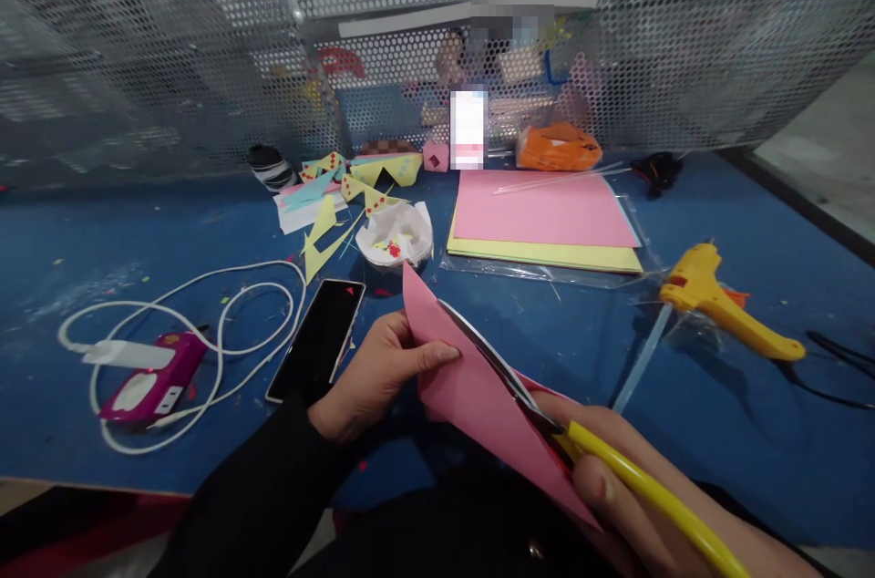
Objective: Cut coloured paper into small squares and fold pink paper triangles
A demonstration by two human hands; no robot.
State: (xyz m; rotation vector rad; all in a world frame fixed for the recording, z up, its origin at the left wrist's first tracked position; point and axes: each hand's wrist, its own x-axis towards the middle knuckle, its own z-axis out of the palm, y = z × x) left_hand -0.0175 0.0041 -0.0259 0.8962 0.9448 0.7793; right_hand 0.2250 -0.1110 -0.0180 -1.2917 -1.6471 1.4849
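Observation:
My left hand (386, 368) pinches a sheet of pink paper (471, 405), thumb on top and fingers behind it. The sheet is held tilted above the front of the table. My right hand (608, 469) grips a pair of scissors (635, 473) with yellow handles. Their metal blades run along the paper's upper edge, pointing toward my left hand, with paper on both sides of them. How far the cut reaches is hard to see. A white paper-lined bowl (369, 242) with small scraps stands just beyond the sheet.
On the blue table (225, 232) lie a black phone (318, 336), a purple power adapter (154, 382) with a white cable, yellow paper offcuts (321, 236), and a pack of coloured paper (543, 209). A yellow glue gun (728, 304) rests at right. A perforated metal panel (205, 40) stands behind.

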